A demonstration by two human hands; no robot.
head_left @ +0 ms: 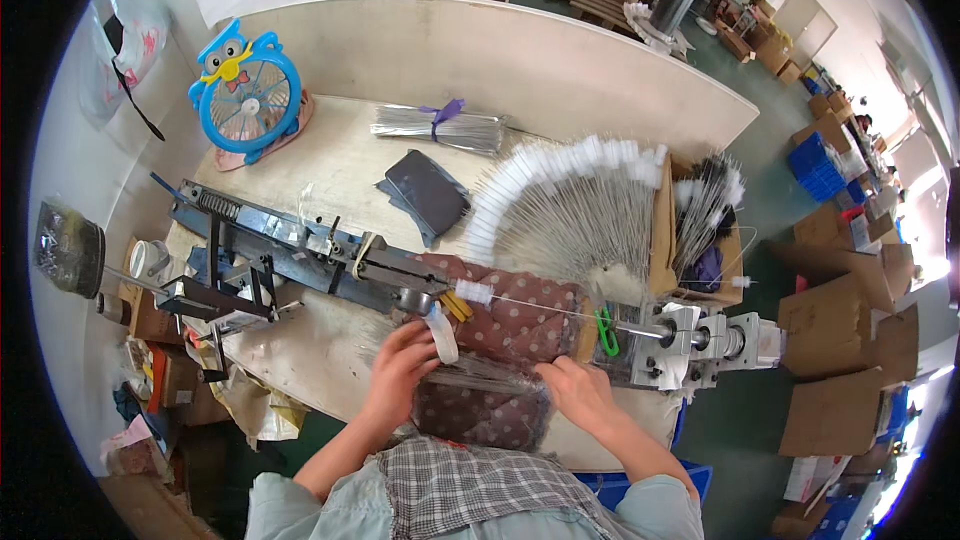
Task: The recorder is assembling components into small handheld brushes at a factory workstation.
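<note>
My left hand (403, 362) is at the near side of the bench machine, its bent fingers on a white strip (442, 334) that hangs beside a round metal part (415, 301). The fingertips are partly hidden by the strip. My right hand (572, 386) is closed in a pinch at the right end of a bundle of thin metal wires (485, 374), which lies over the dotted brown cloth (520, 325). Beyond my hands, a wire with a short white bristle brush (474, 292) stretches across to the spindle (655, 331). A green clip (606, 332) sits near the spindle.
Many white-tipped wire brushes (570, 200) lie fanned out at the back. Beside them a cardboard box (664, 225) holds more wires. A tied wire bundle (440, 128), dark cloth pads (428, 190) and a blue fan (250, 100) stand behind the long metal rail (290, 240).
</note>
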